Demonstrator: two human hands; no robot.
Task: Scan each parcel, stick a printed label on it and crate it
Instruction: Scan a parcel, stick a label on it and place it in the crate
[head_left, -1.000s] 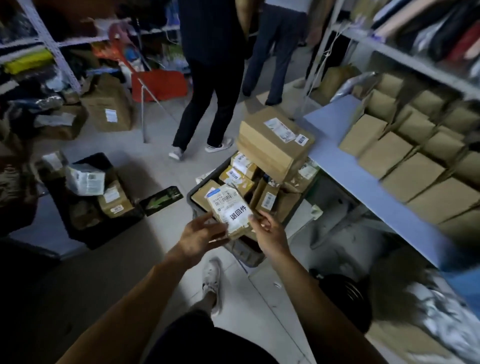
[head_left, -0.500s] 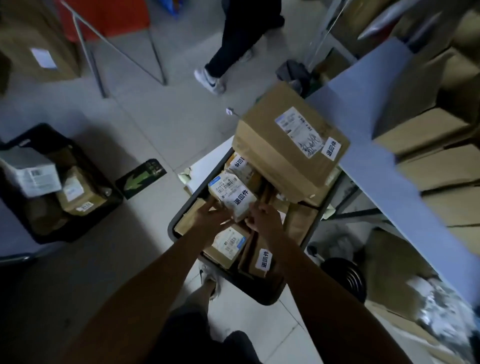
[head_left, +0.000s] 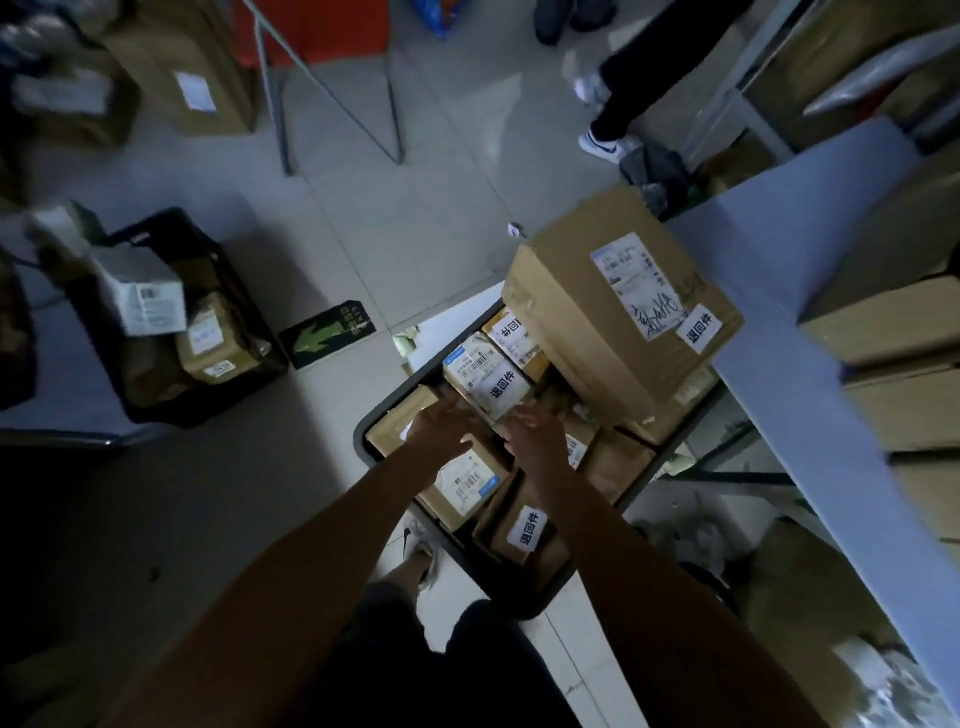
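Resting in the crate (head_left: 375, 423), the labelled parcel (head_left: 485, 375) lies just beyond the spread, empty left hand (head_left: 441, 426) and right hand (head_left: 535, 434).

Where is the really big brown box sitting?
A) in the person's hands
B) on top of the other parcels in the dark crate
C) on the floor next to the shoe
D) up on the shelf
B: the big box rests on the smaller parcels at the far end of the crate, and neither hand touches it.

Green arrow sign (head_left: 328, 336) on the floor at 9 o'clock; bystander's white shoe (head_left: 601, 145) at 1 o'clock; red chair (head_left: 317, 31) at 11.
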